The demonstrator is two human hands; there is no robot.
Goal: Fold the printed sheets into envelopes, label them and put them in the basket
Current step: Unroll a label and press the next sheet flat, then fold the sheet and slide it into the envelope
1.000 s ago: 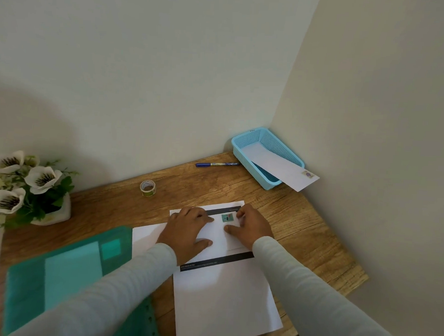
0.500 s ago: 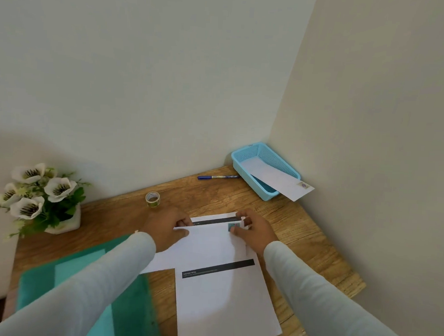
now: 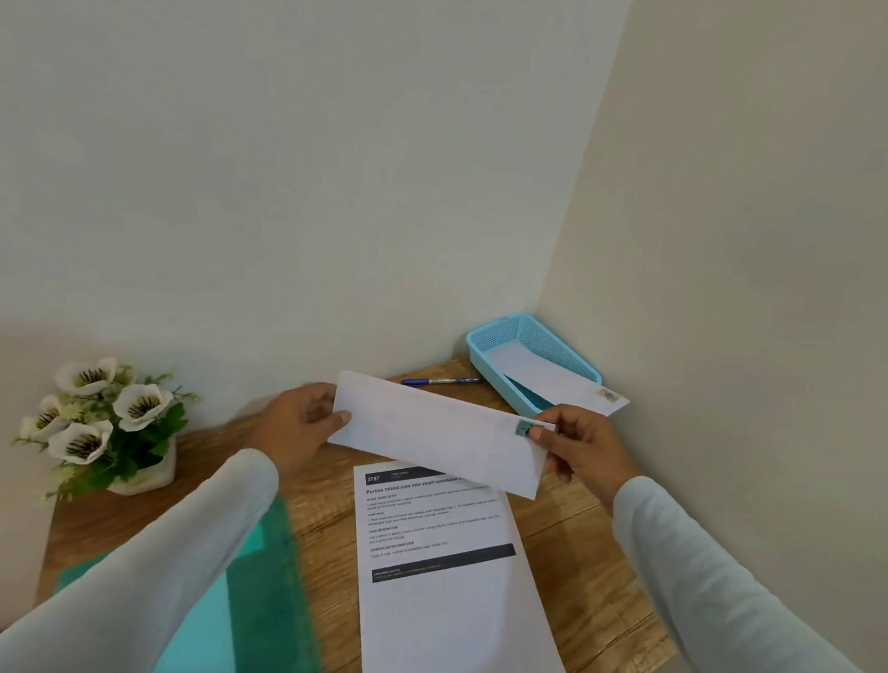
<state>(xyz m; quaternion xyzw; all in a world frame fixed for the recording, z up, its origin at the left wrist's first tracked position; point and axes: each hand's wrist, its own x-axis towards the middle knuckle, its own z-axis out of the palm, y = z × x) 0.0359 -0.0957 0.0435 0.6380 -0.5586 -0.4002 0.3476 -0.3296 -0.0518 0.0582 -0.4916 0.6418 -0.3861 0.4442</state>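
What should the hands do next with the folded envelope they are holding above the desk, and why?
Probably carry the folded envelope right and back, into the blue basket. Both the left hand and right hand hold it clear of the desk, its stamp-like label is on, and one labelled envelope already lies in that basket.

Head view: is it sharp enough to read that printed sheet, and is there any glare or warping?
Head view: the printed sheet shows a readable bold heading; its small text is too soft. Light is even, no glare; a soft shadow darkens the wall at left. Wide-angle warping shows in the leaning wall corner.
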